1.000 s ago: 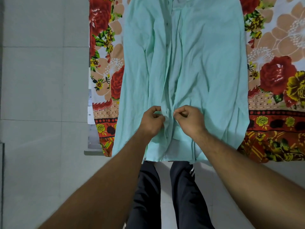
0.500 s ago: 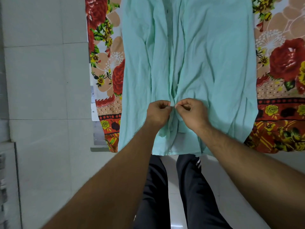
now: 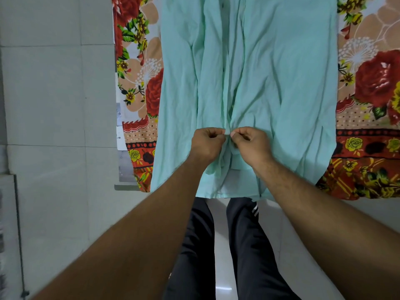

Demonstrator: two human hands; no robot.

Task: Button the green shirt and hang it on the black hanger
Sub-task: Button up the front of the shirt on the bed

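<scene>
My left hand (image 3: 206,142) and right hand (image 3: 252,144) pinch the crumpled mint-green cotton shirt (image 3: 259,83) at a low placket button; hanging remains, with no hanger in view

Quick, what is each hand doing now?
Left hand: closed, pinching the green shirt at its front edge.
Right hand: closed, pinching the facing edge.

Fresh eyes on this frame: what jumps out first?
The pale green shirt fills the upper centre, spread flat over a red floral cloth. Low on its front, the left hand and right hand pinch the two fabric edges together. Below, dark trousers over pale floor.
</scene>
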